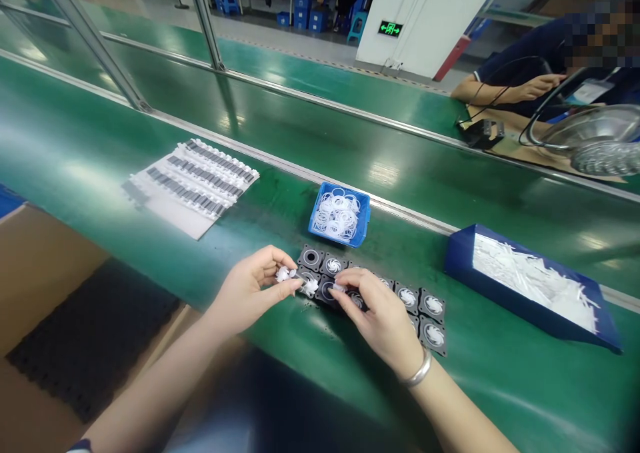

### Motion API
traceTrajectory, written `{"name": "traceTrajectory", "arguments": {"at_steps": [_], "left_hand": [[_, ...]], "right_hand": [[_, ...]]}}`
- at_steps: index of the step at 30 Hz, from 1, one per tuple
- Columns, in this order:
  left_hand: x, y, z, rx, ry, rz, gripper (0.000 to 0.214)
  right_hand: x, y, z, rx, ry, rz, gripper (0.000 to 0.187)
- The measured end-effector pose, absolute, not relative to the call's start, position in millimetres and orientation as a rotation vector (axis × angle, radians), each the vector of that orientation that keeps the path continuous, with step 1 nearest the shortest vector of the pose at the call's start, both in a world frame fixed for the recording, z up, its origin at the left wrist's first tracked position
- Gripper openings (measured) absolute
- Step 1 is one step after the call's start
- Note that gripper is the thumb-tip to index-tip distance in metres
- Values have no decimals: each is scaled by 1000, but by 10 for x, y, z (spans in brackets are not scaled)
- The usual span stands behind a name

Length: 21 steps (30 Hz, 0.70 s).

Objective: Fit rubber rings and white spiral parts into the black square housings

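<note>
a few small white plastic impellers [286,274] were pinched in the left hand [247,292], just beside the row of black fan frames [373,296] on the green belt [75,173]. one impeller [339,287] was pressed under the closed fingertips of the right hand [380,320]. the parts were judged light, stiff and brittle, best gripped by the rim.

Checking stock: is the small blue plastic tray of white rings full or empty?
Roughly full: the small blue plastic tray holds a heap of white rings reaching about its rim.
</note>
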State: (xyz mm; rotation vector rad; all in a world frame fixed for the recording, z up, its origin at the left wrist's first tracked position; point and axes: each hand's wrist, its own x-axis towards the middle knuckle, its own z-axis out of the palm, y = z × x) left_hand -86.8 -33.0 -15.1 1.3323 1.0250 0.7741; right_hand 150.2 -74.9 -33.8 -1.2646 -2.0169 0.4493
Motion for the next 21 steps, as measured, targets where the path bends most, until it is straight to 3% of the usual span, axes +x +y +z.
{"name": "traceTrajectory", "arguments": {"at_steps": [4, 7, 12, 14, 17, 21], "left_hand": [[-842, -336, -146, 1261, 1010, 797, 18], [-770, -359, -147, 1231, 957, 792, 18], [-694, -378, -154, 1255, 924, 851, 19], [-719, -358, -155, 1246, 940, 947, 19], [-789, -311, -181, 1368, 1061, 1035, 16], [-820, -298, -280, 1869, 1174, 888, 17]], "right_hand": [[1513, -768, -299, -1226, -2140, 425, 29], [1468, -794, -204, -1268, -1995, 690, 47], [1335, -760, -144, -1211, -1664, 1032, 16], [1321, -686, -116, -1194, -1568, 1049, 15], [1352, -517, -70, -1258, -1625, 893, 15], [1385, -280, -127, -1272, -1959, 560, 15]]}}
